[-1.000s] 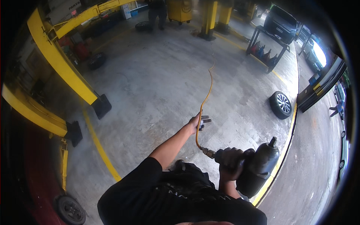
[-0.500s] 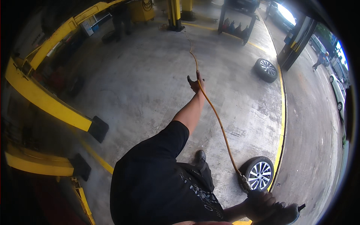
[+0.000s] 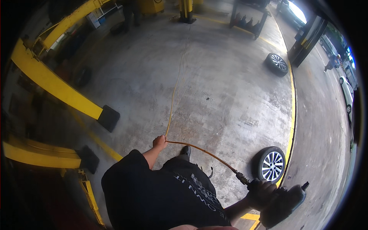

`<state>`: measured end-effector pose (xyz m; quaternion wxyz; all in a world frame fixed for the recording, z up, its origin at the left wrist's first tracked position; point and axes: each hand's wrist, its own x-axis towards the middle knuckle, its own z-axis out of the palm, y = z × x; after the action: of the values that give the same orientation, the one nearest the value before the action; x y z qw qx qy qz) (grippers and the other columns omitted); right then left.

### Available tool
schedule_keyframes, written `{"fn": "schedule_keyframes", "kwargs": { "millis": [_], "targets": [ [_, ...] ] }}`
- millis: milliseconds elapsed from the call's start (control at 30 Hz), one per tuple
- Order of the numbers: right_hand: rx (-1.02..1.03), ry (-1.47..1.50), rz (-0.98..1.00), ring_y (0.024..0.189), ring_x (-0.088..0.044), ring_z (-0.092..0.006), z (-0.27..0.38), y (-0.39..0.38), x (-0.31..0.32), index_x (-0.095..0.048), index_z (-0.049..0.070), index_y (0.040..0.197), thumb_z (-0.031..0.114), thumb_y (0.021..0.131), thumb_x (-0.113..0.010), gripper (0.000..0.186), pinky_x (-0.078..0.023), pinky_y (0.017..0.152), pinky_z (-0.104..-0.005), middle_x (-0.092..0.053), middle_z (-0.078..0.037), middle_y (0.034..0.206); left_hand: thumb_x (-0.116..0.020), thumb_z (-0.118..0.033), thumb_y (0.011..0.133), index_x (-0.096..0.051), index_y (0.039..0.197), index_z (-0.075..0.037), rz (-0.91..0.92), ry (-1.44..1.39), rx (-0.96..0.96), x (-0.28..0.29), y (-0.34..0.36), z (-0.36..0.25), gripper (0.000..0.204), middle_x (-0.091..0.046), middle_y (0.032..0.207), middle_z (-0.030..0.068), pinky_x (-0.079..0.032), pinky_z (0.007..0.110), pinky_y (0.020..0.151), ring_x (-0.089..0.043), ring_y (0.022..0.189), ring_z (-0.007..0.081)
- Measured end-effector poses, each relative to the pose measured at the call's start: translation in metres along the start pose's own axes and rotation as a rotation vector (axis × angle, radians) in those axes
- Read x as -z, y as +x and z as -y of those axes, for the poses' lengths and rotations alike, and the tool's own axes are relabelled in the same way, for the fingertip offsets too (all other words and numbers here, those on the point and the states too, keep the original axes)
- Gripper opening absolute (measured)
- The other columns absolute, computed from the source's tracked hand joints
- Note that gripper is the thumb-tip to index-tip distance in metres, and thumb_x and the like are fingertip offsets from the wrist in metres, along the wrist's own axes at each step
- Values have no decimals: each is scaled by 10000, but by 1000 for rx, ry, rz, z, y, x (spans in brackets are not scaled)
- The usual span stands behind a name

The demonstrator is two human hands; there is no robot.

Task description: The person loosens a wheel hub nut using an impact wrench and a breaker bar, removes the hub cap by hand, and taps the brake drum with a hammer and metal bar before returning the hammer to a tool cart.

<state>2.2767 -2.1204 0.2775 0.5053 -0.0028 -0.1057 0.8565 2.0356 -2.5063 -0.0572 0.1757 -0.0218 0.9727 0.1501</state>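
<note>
My left hand (image 3: 160,142) is closed around an orange air hose (image 3: 207,152), low in front of my body. From that fist the hose runs away across the floor towards the far yellow post. Its other end bends right to a metal coupling (image 3: 241,177) on a dark air impact wrench (image 3: 285,205). My right hand (image 3: 262,194) is wrapped round the wrench's handle at lower right, and the tool's nose points to the right. Just beyond it lies a wheel with a silver multi-spoke rim (image 3: 271,165), apart from the wrench as far as I can tell.
Yellow lift arms (image 3: 65,92) with black pads (image 3: 109,118) reach in from the left. A second wheel (image 3: 278,64) lies farther off near a yellow floor line (image 3: 294,97). A dark post (image 3: 308,42), a rack (image 3: 249,21) and a walking person (image 3: 332,62) are beyond.
My left hand has drawn back from far ahead to near my body and now grips the hose. The hose's far stretch has dropped to the floor. The wrench remains in my right hand.
</note>
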Motion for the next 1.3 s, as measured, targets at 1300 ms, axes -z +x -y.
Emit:
{"fn": "schedule_keyframes", "kwargs": {
  "millis": [1300],
  "targets": [
    [-537,-509,746,470,-319,-132,-305,-89,-101,-395,119,728,359,934,-517,339,-285,472,-302,-324,3,553,-383,-526,954,-558,1057,-33,615,-1705,-288,342,50,27,533,-599,1152,189,-554,372,770,-651,934,304]
  ]
}}
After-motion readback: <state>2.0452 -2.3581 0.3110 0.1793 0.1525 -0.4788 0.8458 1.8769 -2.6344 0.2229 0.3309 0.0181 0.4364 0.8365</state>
